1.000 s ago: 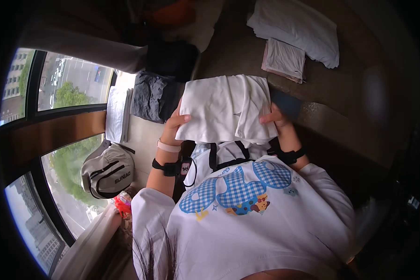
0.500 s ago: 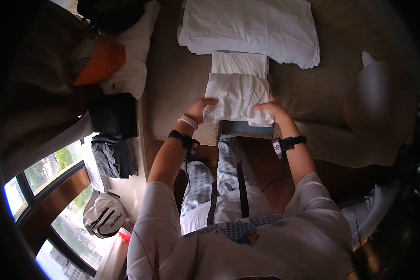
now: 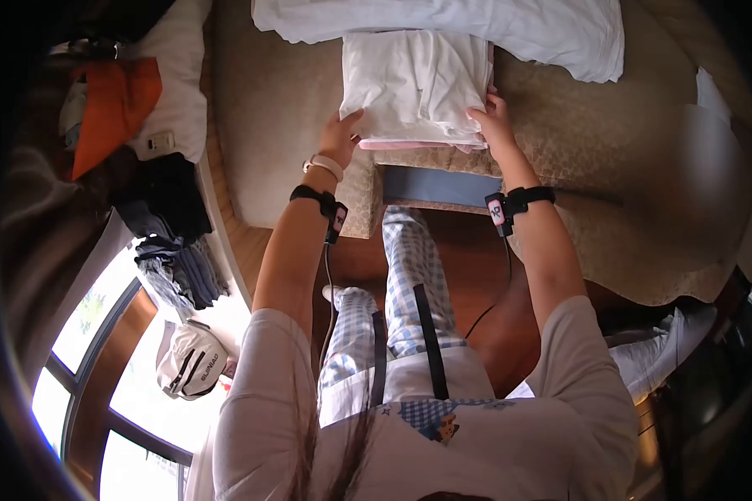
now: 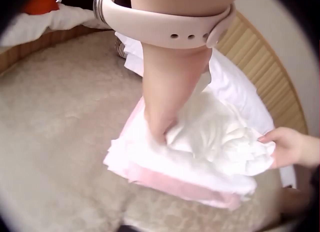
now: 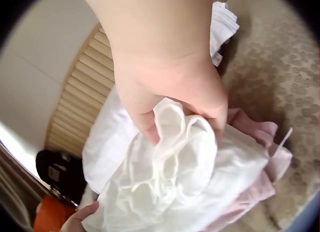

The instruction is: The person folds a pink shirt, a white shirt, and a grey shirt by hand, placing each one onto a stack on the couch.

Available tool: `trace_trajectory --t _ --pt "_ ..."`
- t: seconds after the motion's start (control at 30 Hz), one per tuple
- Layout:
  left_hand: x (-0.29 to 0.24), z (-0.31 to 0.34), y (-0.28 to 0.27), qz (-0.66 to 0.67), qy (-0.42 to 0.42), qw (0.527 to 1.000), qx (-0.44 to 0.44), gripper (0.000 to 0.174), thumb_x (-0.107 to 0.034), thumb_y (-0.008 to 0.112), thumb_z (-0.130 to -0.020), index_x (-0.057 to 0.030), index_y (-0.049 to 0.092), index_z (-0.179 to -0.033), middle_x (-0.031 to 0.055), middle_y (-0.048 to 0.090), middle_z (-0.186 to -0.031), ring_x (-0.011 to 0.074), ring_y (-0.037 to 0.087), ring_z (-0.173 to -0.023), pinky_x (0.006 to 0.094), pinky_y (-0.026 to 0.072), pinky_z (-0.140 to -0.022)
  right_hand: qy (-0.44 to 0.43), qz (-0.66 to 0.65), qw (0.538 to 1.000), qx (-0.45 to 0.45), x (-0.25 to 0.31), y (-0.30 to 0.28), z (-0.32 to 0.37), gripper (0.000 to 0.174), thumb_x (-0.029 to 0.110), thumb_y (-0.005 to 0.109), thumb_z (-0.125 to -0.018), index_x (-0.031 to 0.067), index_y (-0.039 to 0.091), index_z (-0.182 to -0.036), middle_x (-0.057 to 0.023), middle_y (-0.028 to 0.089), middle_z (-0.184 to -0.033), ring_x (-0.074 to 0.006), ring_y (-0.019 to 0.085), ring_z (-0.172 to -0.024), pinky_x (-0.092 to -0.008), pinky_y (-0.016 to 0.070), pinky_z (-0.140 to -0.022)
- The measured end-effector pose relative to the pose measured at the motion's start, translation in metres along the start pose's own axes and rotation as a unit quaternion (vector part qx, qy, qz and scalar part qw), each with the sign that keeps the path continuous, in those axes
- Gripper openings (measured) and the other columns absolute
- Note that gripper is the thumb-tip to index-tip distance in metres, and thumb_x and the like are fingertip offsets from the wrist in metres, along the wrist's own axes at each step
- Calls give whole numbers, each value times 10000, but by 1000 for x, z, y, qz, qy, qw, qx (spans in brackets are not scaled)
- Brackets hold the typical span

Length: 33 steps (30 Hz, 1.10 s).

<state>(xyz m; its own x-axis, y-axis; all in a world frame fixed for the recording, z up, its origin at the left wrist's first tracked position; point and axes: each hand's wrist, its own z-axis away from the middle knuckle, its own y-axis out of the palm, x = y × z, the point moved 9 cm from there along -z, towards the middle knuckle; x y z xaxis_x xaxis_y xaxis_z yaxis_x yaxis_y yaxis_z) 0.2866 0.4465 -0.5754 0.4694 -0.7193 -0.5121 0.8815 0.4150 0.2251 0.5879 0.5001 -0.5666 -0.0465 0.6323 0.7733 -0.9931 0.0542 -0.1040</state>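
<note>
A folded white garment (image 3: 416,83) lies over a low stack of folded clothes, with a pink cloth (image 3: 405,144) showing along the stack's near edge. At the garment's near left corner, my left hand (image 3: 340,136) pinches the fabric, thumb on top. My right hand (image 3: 494,125) grips the opposite near corner. In the right wrist view, loose folds of the white cloth (image 5: 185,157) bunch between its thumb and fingers. The left wrist view shows the pink layer (image 4: 185,186) under white cloth; the left fingertips are partly hidden in the folds there.
White bedding (image 3: 459,29) lies just beyond the stack on the patterned brown sofa (image 3: 560,134). On the left ledge are dark folded clothes (image 3: 163,200), grey clothes (image 3: 184,271) and a light backpack (image 3: 192,361). An orange cloth (image 3: 121,108) lies farther back.
The white garment, held near my chest a second ago, has moved forward and down onto the stack on the sofa. Both hands keep hold of its near corners, arms now stretched out.
</note>
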Motion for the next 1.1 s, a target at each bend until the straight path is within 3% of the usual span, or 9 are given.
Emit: trace_trajectory --t 0.13,0.2,0.33,0.4,0.57,0.67,0.8,0.93,1.1 --pt "13 6 -12 27 -29 998 -42 276 -172 569 -828 -39 503 -1062 67 570 -983 193 562 -882 328 466 -763 -174 139 971 -90 27 -3 18 655 151 661 -706 -31 320 -1234 -187 433 -1223 -278 459 -1089 -398 380 -890" --pt "24 6 -18 13 -57 996 -72 257 -179 557 -836 -34 507 -1042 65 573 -961 191 566 -872 320 473 -753 -311 408 829 -222 96 14 76 670 161 658 -703 -32 311 -1243 -227 374 -1270 -331 404 -1152 -453 321 -951" --pt "45 28 -8 -36 -91 993 -61 229 -193 488 -858 -8 531 -987 83 603 -902 170 591 -791 263 474 -704 -404 557 725 29 80 99 97 710 245 648 -702 122 315 -1317 -149 234 -1402 -325 204 -1301 -513 148 -1039" --pt "75 41 -17 -66 -103 992 -13 197 -170 515 -829 -11 569 -932 91 611 -868 176 594 -728 254 472 -578 -224 653 718 91 44 95 75 680 242 638 -710 187 340 -1319 -107 237 -1411 -301 208 -1308 -523 162 -1041" --pt "143 102 -76 -30 -215 975 -43 212 -235 524 -833 -53 586 -923 70 616 -896 192 590 -786 292 469 -666 -336 475 812 40 52 86 90 614 165 604 -716 56 365 -1271 -191 398 -1268 -359 363 -1188 -505 281 -972" --pt "165 132 -151 16 -207 972 -106 280 -282 522 -831 -82 557 -1023 60 606 -992 207 577 -876 331 455 -754 -342 496 797 49 39 62 126 529 103 581 -707 -5 410 -1195 -229 459 -1167 -383 442 -1075 -444 352 -907" --pt "177 179 -249 144 -173 949 -223 172 -249 526 -825 -102 542 -913 52 596 -849 192 566 -787 330 441 -699 -62 577 794 184 -87 -4 152 462 146 567 -723 2 426 -1138 -230 494 -1113 -387 478 -1026 -435 399 -875" --pt "177 240 -323 271 -130 895 -330 234 -285 572 -800 -119 501 -948 40 561 -769 186 546 -681 319 434 -630 266 602 677 327 -207 -76 209 248 249 575 -756 57 574 -914 -94 590 -791 -189 576 -626 -345 438 -496" --pt "207 292 -418 346 -84 830 -430 575 -374 544 -827 -116 334 -1296 105 450 -1227 239 475 -1068 377 383 -880 312 478 792 217 -207 -62 252 234 250 529 -812 79 544 -970 -91 596 -829 -200 589 -702 -340 475 -585"
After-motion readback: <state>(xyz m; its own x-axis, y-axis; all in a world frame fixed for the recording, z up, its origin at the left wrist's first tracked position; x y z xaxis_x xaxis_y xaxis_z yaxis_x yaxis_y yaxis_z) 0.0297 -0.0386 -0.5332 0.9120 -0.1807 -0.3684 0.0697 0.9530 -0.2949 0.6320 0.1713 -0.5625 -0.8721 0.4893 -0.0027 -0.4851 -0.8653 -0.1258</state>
